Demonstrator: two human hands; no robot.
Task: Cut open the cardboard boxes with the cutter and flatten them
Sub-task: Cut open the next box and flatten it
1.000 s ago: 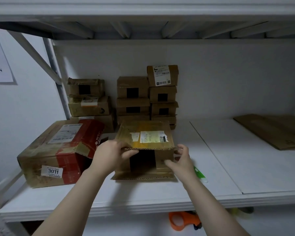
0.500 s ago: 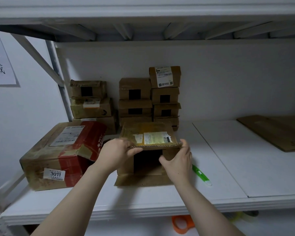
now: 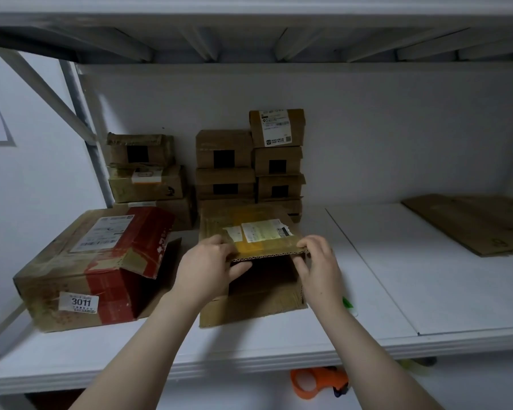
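Red-taped big box (image 3: 95,261) well left of left hand (image 3: 208,267), untouched. Left hand pinching left corner of top flap on small open box (image 3: 216,223), thumb under, fingers over. Right hand (image 3: 320,266) pinching right corner likewise. Box on shelf (image 3: 367,276) between both hands, near end open. Likely flattening step: press evenly from both corners, fold along side creases, avoid tearing. Green cutter (image 3: 349,303) just right of right wrist, mostly hidden; fetch if taped seam resists. Flattened cardboard (image 3: 468,223) well right: probable stacking spot.
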